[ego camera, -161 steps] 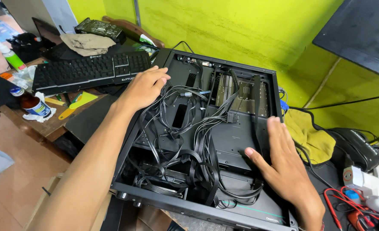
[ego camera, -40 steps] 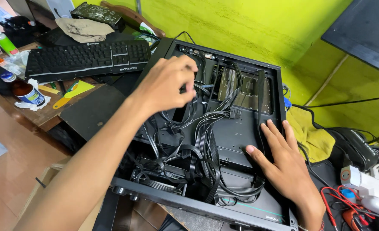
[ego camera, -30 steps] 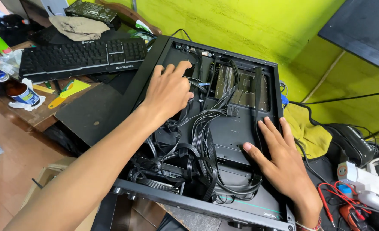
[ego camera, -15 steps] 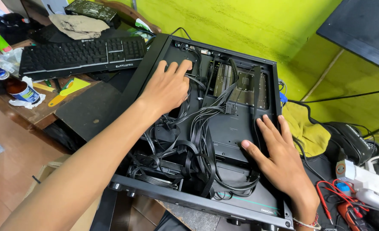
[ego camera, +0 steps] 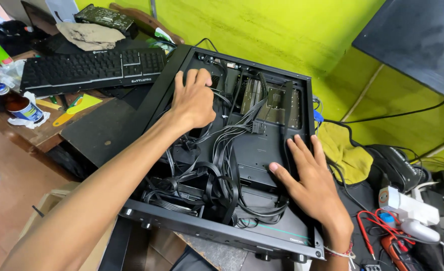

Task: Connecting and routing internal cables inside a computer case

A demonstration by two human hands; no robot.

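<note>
An open black computer case (ego camera: 217, 232) lies on its side on the bench, full of loose black cables (ego camera: 217, 170). My left hand (ego camera: 194, 98) reaches into the case's upper left part, palm down, fingers pressed against the inside near the top left corner. What the fingertips touch is hidden. My right hand (ego camera: 310, 185) lies flat with fingers spread on the black inner panel at the case's right side. It holds nothing.
A black keyboard (ego camera: 91, 68) lies at the upper left beside a small tin (ego camera: 24, 108) and a circuit board (ego camera: 104, 17). A yellow cloth (ego camera: 345, 150), a white power strip (ego camera: 407, 206) and red test leads (ego camera: 377, 226) sit to the right. A yellow-green wall stands behind.
My left hand lifted off the cables and moved up and left into the case's top left corner. My right hand stayed flat on the panel. The view shifted slightly.
</note>
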